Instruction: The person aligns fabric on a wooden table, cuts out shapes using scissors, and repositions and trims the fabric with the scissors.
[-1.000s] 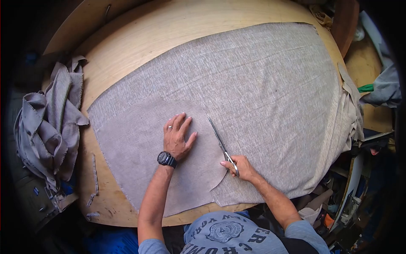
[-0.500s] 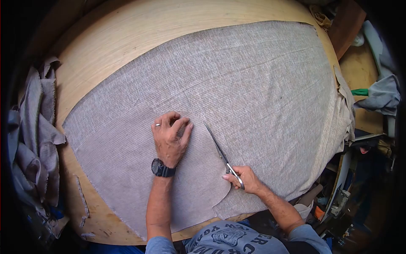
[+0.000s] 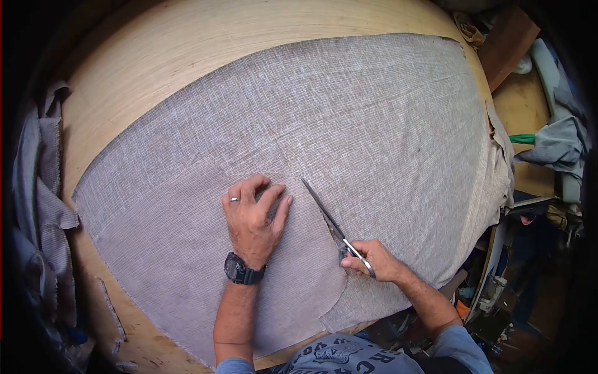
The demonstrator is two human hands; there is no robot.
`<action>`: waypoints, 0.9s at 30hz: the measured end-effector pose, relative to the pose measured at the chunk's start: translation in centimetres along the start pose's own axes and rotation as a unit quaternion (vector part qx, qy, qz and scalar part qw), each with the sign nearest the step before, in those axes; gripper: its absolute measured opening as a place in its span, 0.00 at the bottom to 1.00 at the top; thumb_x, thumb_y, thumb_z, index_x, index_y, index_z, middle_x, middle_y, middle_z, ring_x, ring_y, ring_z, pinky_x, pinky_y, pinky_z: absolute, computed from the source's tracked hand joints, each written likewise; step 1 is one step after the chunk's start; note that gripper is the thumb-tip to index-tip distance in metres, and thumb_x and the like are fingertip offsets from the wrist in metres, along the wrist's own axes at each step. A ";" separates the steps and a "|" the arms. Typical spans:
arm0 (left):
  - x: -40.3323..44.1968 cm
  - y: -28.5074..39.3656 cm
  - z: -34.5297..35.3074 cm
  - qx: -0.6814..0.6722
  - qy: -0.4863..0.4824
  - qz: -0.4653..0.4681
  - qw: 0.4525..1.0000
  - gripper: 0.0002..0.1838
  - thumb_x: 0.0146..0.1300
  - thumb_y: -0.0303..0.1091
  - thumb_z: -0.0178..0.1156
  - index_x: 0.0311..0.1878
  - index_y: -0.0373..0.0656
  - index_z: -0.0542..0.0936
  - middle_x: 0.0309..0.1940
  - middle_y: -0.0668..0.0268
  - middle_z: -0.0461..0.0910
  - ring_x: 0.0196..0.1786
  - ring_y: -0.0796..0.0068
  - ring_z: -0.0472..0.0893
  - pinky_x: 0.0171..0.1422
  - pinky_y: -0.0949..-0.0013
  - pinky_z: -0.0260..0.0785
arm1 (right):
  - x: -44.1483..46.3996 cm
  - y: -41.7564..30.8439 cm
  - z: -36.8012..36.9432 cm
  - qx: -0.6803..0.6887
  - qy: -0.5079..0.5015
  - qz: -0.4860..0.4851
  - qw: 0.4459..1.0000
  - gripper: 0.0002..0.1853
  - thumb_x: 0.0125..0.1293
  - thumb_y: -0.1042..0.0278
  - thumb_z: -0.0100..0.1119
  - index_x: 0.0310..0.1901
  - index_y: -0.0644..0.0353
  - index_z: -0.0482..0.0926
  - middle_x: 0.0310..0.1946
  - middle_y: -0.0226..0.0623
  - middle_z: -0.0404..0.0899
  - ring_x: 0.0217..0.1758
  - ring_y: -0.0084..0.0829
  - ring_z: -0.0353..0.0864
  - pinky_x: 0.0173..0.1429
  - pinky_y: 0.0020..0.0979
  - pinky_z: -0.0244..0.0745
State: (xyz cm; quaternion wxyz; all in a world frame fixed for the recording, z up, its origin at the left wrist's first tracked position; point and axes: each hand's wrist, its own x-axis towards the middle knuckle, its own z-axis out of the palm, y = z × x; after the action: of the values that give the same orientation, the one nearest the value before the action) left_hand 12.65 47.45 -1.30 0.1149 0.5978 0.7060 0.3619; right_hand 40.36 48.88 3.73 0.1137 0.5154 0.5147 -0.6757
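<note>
- Left hand [image 3: 254, 215]: palm down on the ribbed fabric [image 3: 180, 249], fingers bent and slightly apart, thumb out to the side. Holding nothing visible.
- Right hand [image 3: 374, 260]: closed around the handles of the scissors [image 3: 330, 218], thumb on the near side.
- Scissors: over the right edge of the ribbed fabric, tips pointing up and left, to the right of the left hand and apart from it. One long blade in clear view; can't tell how far the blades are parted.
- Ribbed fabric: mauve-grey, lies fairly flat over the lower left of the woven fabric [image 3: 374, 106]. Its right edge curves down from near the blades toward the person's body.
- Woven fabric: light grey-beige crosshatch, spread over most of the worktop [image 3: 106, 106]. Soft creases on the right side, bunched at the far right edge.
- Worktop: pale wood, visible along the top and lower left.
- Thin fabric strips [image 3: 111, 308]: on the worktop, lower left, near the ribbed fabric's edge.
- Crumpled cloth [image 3: 50, 149]: heaped at the left edge of the worktop.
- Right side: brown board [image 3: 507, 47] at top, grey cloth [image 3: 557, 143] lower down, green item [image 3: 522, 138] beside it. Clutter below that, too dark to sort out.
- Person: ring [image 3: 234, 199] and black wristwatch [image 3: 244, 269] on the left, grey-blue printed T-shirt [image 3: 349, 354].
</note>
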 end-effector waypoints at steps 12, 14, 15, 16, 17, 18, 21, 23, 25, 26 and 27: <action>-0.2 0.0 -0.3 0.003 -0.008 -0.011 1.000 0.14 0.54 0.38 0.74 0.44 0.49 0.86 0.48 0.70 0.78 0.55 0.67 0.75 0.62 0.58 0.62 | 1.0 -0.6 -3.1 0.011 -0.033 -0.003 0.999 0.17 0.67 0.55 0.69 0.35 0.61 0.80 0.20 0.22 0.71 0.24 0.15 0.70 0.28 0.24 0.67; -0.2 0.1 -0.4 0.000 -0.006 -0.013 1.000 0.14 0.53 0.37 0.75 0.44 0.48 0.86 0.48 0.69 0.78 0.55 0.67 0.75 0.62 0.58 0.62 | 1.4 -1.5 -3.9 -0.052 -0.037 -0.009 0.998 0.17 0.67 0.54 0.68 0.34 0.61 0.80 0.19 0.21 0.70 0.24 0.15 0.66 0.28 0.24 0.64; -0.2 0.1 -0.4 -0.002 -0.004 -0.013 1.000 0.15 0.52 0.36 0.76 0.43 0.47 0.87 0.48 0.69 0.79 0.54 0.67 0.75 0.63 0.58 0.62 | 1.5 -2.1 -4.1 -0.076 -0.037 -0.007 0.996 0.18 0.67 0.53 0.68 0.34 0.61 0.79 0.19 0.22 0.69 0.24 0.15 0.64 0.28 0.25 0.62; -0.2 0.1 -0.3 -0.002 -0.002 -0.015 1.000 0.15 0.52 0.36 0.76 0.43 0.47 0.87 0.48 0.69 0.79 0.54 0.67 0.75 0.63 0.58 0.62 | 1.7 -2.4 -4.3 -0.078 -0.037 -0.006 0.996 0.18 0.67 0.53 0.68 0.34 0.61 0.79 0.19 0.22 0.69 0.24 0.15 0.64 0.28 0.25 0.62; -0.2 0.0 -0.3 -0.001 -0.001 -0.014 1.000 0.14 0.52 0.36 0.76 0.43 0.47 0.87 0.48 0.69 0.79 0.55 0.67 0.75 0.63 0.58 0.62 | 1.8 -2.6 -4.6 -0.101 -0.035 -0.008 0.994 0.19 0.67 0.52 0.68 0.33 0.61 0.79 0.19 0.21 0.69 0.23 0.15 0.64 0.28 0.25 0.62; -0.2 0.0 -0.3 0.000 0.000 -0.013 1.000 0.14 0.52 0.36 0.76 0.43 0.47 0.87 0.48 0.69 0.79 0.55 0.67 0.75 0.63 0.58 0.62 | 2.0 -2.7 -4.7 -0.124 -0.033 -0.010 0.992 0.19 0.67 0.51 0.68 0.32 0.61 0.79 0.18 0.21 0.68 0.23 0.15 0.64 0.28 0.25 0.62; -0.3 -0.1 -0.2 -0.002 -0.002 -0.017 1.000 0.14 0.52 0.36 0.76 0.43 0.48 0.87 0.48 0.69 0.79 0.55 0.67 0.75 0.63 0.59 0.62 | 2.3 -2.4 -5.2 -0.124 -0.025 -0.015 0.992 0.21 0.66 0.48 0.69 0.31 0.60 0.79 0.17 0.21 0.68 0.22 0.15 0.64 0.27 0.26 0.62; -0.3 -0.2 -0.1 -0.002 -0.002 -0.019 1.000 0.14 0.52 0.37 0.76 0.43 0.48 0.87 0.47 0.69 0.79 0.55 0.68 0.75 0.63 0.59 0.62 | 2.3 -2.8 -5.6 -0.148 -0.028 -0.025 0.988 0.21 0.65 0.48 0.69 0.30 0.60 0.79 0.17 0.21 0.67 0.22 0.15 0.63 0.27 0.26 0.62; -0.3 -0.2 -0.2 -0.001 -0.002 -0.018 1.000 0.14 0.52 0.37 0.76 0.43 0.48 0.87 0.47 0.69 0.79 0.55 0.68 0.75 0.62 0.59 0.62 | 2.4 -3.5 -6.4 -0.171 -0.031 -0.037 0.984 0.21 0.65 0.48 0.69 0.29 0.60 0.78 0.17 0.21 0.67 0.22 0.15 0.63 0.27 0.25 0.61; -0.3 -0.2 -0.1 -0.002 -0.002 -0.018 1.000 0.14 0.52 0.37 0.76 0.43 0.48 0.87 0.47 0.69 0.79 0.56 0.68 0.75 0.62 0.58 0.62 | 2.5 -3.9 -7.0 -0.170 -0.044 -0.017 0.984 0.22 0.64 0.47 0.70 0.28 0.60 0.78 0.16 0.21 0.67 0.22 0.16 0.63 0.27 0.25 0.61; -0.3 -0.2 -0.1 -0.004 0.000 -0.018 1.000 0.14 0.52 0.37 0.76 0.43 0.48 0.87 0.47 0.69 0.79 0.56 0.68 0.75 0.62 0.58 0.62 | 2.7 -4.4 -7.5 -0.171 -0.057 0.004 0.984 0.23 0.63 0.46 0.71 0.27 0.60 0.77 0.16 0.21 0.67 0.22 0.16 0.64 0.27 0.26 0.60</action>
State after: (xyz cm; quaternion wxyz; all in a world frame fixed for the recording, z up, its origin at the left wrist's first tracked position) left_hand 12.48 47.13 -1.44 0.1242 0.5846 0.7150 0.3627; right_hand 40.57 57.93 4.55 0.2318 0.4514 0.6129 -0.6057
